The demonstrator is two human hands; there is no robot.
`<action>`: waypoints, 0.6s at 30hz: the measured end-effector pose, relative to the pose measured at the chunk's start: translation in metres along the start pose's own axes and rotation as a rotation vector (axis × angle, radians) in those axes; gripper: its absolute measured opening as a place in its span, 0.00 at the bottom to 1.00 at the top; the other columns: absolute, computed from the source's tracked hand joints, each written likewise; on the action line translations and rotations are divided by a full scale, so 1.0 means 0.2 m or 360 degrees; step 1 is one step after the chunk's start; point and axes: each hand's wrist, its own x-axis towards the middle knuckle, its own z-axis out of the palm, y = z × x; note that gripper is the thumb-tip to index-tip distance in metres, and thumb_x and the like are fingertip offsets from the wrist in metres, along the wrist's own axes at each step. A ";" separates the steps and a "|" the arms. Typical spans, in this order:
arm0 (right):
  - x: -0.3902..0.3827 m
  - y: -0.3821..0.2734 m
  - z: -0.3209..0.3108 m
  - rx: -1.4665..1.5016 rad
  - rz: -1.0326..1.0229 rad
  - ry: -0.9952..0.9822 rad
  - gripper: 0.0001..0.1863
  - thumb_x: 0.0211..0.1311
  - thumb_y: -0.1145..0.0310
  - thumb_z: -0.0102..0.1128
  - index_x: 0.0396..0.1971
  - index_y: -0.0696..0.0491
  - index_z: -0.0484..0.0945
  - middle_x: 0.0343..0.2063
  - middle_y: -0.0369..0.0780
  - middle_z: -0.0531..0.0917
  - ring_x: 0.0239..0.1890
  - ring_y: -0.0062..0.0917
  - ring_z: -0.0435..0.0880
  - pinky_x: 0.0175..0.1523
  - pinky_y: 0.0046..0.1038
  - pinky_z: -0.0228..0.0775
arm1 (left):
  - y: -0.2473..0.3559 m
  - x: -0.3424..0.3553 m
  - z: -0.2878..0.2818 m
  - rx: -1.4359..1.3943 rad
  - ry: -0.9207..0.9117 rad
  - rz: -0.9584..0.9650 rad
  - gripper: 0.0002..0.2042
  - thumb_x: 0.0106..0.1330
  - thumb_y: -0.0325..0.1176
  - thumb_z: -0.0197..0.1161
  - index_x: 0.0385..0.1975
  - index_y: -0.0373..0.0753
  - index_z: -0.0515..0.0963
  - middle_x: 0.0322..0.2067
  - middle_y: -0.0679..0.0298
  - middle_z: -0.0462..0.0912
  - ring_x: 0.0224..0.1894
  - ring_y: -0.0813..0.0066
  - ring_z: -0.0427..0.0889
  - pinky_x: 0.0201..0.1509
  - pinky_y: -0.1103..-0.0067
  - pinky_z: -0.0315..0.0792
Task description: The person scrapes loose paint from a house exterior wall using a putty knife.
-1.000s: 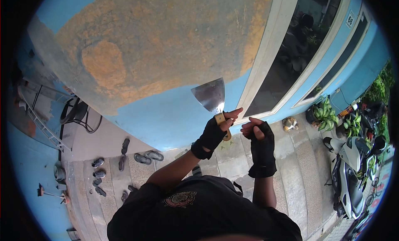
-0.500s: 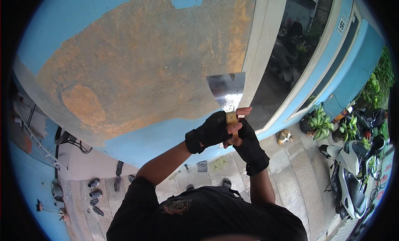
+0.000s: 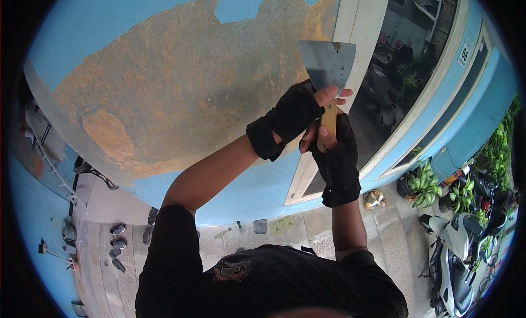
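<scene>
In front of the wall hangs a scraper (image 3: 330,63) with a broad steel blade pointing up and a light wooden handle. My left hand (image 3: 300,111), in a black fingerless glove, grips it where blade and handle meet, the thumb lying on the base of the blade. Lower on the handle, my right hand (image 3: 337,145), gloved the same way, is closed with its thumb along the wood. Behind them the wall (image 3: 192,82) shows a large bare patch, grey and orange-brown, bordered by blue paint. Whether the blade touches the white window frame (image 3: 359,30) cannot be told.
A dark glass window (image 3: 383,87) is right of the scraper. Potted plants (image 3: 424,186), a cat (image 3: 374,198) and a parked scooter (image 3: 452,252) stand on the right. Pairs of shoes (image 3: 118,244) and a ladder (image 3: 52,167) are on the left.
Both hands have risen with the scraper and shifted slightly right, so its blade now overlaps the window frame. My left hand has moved up nearer the blade.
</scene>
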 end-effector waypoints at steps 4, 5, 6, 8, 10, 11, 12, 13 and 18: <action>0.06 -0.05 -0.04 0.0227 0.0145 -0.0106 0.17 0.76 0.61 0.55 0.53 0.56 0.68 0.36 0.43 0.82 0.30 0.28 0.84 0.35 0.29 0.77 | 0.05 0.04 -0.05 0.0043 0.0133 -0.0062 0.25 0.76 0.51 0.56 0.59 0.35 0.77 0.58 0.56 0.83 0.57 0.65 0.82 0.64 0.71 0.74; 0.08 -0.07 -0.06 0.0351 0.0203 -0.0232 0.16 0.76 0.60 0.54 0.52 0.55 0.69 0.35 0.42 0.81 0.28 0.27 0.82 0.33 0.28 0.75 | 0.06 0.04 -0.06 0.0047 0.0165 -0.0115 0.24 0.75 0.49 0.58 0.59 0.35 0.77 0.56 0.57 0.85 0.54 0.66 0.83 0.63 0.72 0.75; 0.11 -0.08 -0.07 0.0515 0.0235 -0.0368 0.15 0.76 0.59 0.53 0.50 0.54 0.69 0.35 0.42 0.81 0.27 0.26 0.81 0.31 0.27 0.74 | 0.07 0.06 -0.07 0.0060 0.0103 -0.0052 0.22 0.74 0.46 0.60 0.57 0.35 0.78 0.52 0.58 0.87 0.49 0.71 0.85 0.57 0.74 0.79; 0.18 -0.10 -0.08 0.0875 0.0421 -0.0385 0.12 0.77 0.59 0.51 0.46 0.52 0.69 0.32 0.39 0.78 0.23 0.24 0.76 0.28 0.25 0.69 | 0.09 0.09 -0.08 0.0150 0.0054 0.0021 0.22 0.74 0.46 0.60 0.57 0.34 0.78 0.52 0.58 0.87 0.48 0.72 0.85 0.56 0.75 0.79; 0.24 -0.10 -0.08 0.1098 0.0501 -0.0351 0.09 0.77 0.61 0.50 0.40 0.50 0.68 0.28 0.36 0.72 0.19 0.19 0.67 0.24 0.21 0.62 | 0.12 0.14 -0.10 0.0149 0.0032 0.0164 0.25 0.76 0.49 0.57 0.60 0.34 0.76 0.52 0.58 0.86 0.48 0.71 0.84 0.51 0.77 0.80; 0.27 -0.10 -0.07 0.1130 0.0472 -0.0399 0.08 0.77 0.62 0.49 0.40 0.50 0.68 0.27 0.35 0.72 0.19 0.19 0.67 0.24 0.21 0.62 | 0.13 0.17 -0.10 -0.0021 0.0046 0.0116 0.25 0.76 0.50 0.55 0.60 0.35 0.75 0.52 0.58 0.86 0.49 0.71 0.84 0.49 0.77 0.81; 0.30 -0.10 -0.05 0.1156 0.0448 -0.0437 0.07 0.77 0.63 0.49 0.40 0.50 0.68 0.27 0.35 0.71 0.19 0.18 0.67 0.24 0.21 0.62 | 0.14 0.21 -0.11 -0.0190 0.0058 0.0070 0.26 0.77 0.52 0.53 0.61 0.35 0.74 0.52 0.58 0.86 0.50 0.70 0.84 0.48 0.77 0.81; 0.33 -0.09 -0.04 0.1188 0.0420 -0.0463 0.06 0.76 0.64 0.49 0.39 0.50 0.69 0.27 0.35 0.71 0.19 0.18 0.67 0.24 0.21 0.62 | 0.16 0.24 -0.11 -0.0343 0.0088 0.0023 0.27 0.77 0.53 0.52 0.61 0.35 0.74 0.51 0.58 0.86 0.51 0.70 0.83 0.47 0.77 0.81; 0.43 -0.10 -0.01 0.1650 0.0480 -0.0615 0.02 0.75 0.68 0.48 0.39 0.49 0.70 0.27 0.33 0.71 0.19 0.17 0.67 0.23 0.21 0.62 | 0.19 0.33 -0.11 -0.0318 0.0204 -0.0014 0.27 0.78 0.56 0.46 0.59 0.36 0.74 0.48 0.59 0.86 0.47 0.69 0.81 0.44 0.76 0.81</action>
